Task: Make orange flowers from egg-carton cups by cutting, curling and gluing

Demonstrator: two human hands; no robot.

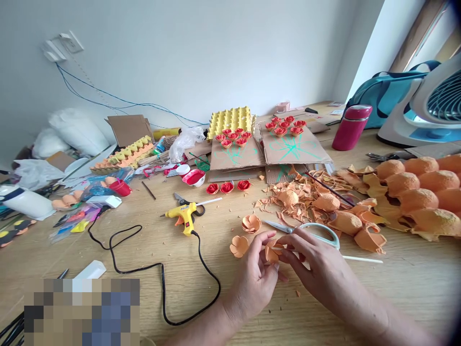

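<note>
My left hand (256,276) pinches a small orange flower cup (272,253) cut from egg carton, between thumb and fingers. My right hand (317,262) is closed around a thin white stick (362,259), whose far end sticks out on the right. A pale tip, in line with the stick, shows at the flower cup's petals. Two more orange cups, one upright cup (251,224) and one spread-open cup (239,246), sit just beyond my left hand. Behind my right fingers lie scissors (320,234) with pale handles, blades pointing left.
Left of my hands rests a yellow glue gun (183,217) with a black cord. Carton scraps (288,197) and an orange egg tray (421,187) spread to the right. Red flowers (226,187) stand before cardboard sheets (237,156). A pink flask (351,127) stands behind.
</note>
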